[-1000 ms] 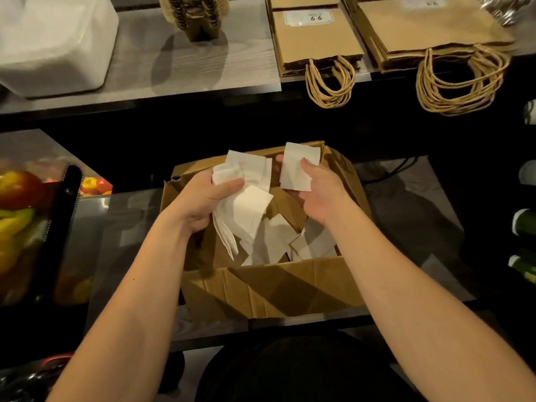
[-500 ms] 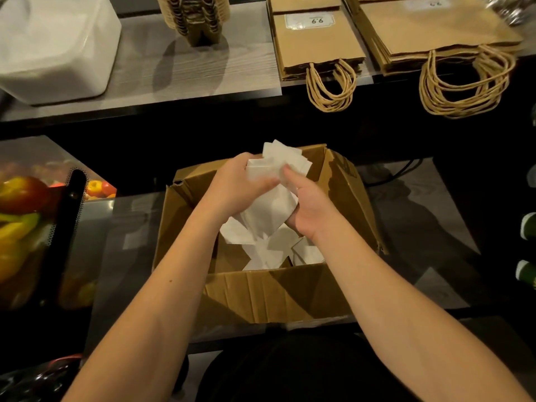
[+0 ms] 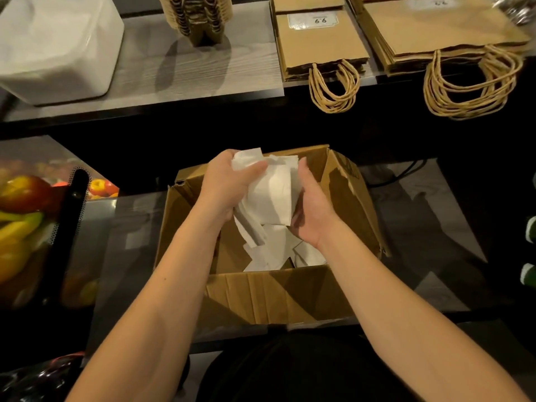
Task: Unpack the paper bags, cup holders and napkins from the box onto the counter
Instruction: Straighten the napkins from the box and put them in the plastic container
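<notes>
We hold a loose wad of napkins (image 3: 272, 195) just above the open box (image 3: 278, 294), left hand (image 3: 229, 184) curled round its top corner, right hand (image 3: 311, 207) cupping the other side. More lie in the box. They look light, soft and slippery, so we judge a two-sided squeeze across the middle safest.

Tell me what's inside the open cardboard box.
Loose white paper napkins lie in the brown cardboard box. Both hands, left hand and right hand, hold a bunch above it, which covers part of the floor.
</notes>
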A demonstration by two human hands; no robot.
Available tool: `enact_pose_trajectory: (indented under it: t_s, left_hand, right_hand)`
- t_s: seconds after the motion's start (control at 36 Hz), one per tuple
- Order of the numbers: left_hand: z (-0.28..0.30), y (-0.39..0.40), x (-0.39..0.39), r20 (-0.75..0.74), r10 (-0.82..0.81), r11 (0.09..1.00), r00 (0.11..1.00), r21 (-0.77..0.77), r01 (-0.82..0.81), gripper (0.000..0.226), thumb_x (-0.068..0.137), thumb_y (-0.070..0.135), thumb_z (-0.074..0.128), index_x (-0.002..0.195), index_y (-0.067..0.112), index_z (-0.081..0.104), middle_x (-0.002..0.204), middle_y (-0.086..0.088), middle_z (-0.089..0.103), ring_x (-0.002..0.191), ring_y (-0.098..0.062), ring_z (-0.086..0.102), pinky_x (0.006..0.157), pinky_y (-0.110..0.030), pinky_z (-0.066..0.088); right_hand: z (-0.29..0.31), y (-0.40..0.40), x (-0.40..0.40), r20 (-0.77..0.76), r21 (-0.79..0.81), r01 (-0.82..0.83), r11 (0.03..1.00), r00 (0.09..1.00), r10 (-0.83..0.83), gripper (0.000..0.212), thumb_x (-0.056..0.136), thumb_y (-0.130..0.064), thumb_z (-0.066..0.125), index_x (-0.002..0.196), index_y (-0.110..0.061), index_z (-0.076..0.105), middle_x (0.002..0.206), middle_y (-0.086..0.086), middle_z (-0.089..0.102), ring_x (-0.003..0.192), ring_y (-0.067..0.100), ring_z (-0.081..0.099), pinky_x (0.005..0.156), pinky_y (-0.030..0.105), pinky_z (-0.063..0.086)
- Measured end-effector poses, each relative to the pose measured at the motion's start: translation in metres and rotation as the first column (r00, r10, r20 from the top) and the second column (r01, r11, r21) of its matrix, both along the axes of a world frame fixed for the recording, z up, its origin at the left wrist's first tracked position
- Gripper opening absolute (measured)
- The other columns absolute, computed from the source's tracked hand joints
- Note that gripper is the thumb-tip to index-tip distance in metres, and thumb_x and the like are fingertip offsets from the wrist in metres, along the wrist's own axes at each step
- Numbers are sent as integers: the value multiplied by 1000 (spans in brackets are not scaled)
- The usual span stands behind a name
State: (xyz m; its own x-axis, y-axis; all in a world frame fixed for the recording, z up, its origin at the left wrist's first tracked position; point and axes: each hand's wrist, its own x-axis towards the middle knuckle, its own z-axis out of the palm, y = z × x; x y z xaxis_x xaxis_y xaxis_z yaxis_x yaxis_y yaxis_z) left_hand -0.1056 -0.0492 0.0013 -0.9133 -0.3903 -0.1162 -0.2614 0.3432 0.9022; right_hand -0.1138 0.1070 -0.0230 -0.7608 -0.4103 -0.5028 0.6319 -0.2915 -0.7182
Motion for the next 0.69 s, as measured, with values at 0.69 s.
enact_pose_trajectory:
  t_s: [0.69]
  left_hand:
    - [8, 21, -16, -27, -48, 958, 998, -283, 39, 30, 106, 40, 47, 129, 22, 55, 107, 15, 51, 88, 7, 50, 68, -7, 37]
  right_hand:
    - [11, -18, 4, 21, -62, -48, 997, 999, 49, 30, 97, -29, 65, 124, -15, 61, 108, 8, 76, 99, 25, 75, 80, 35, 63]
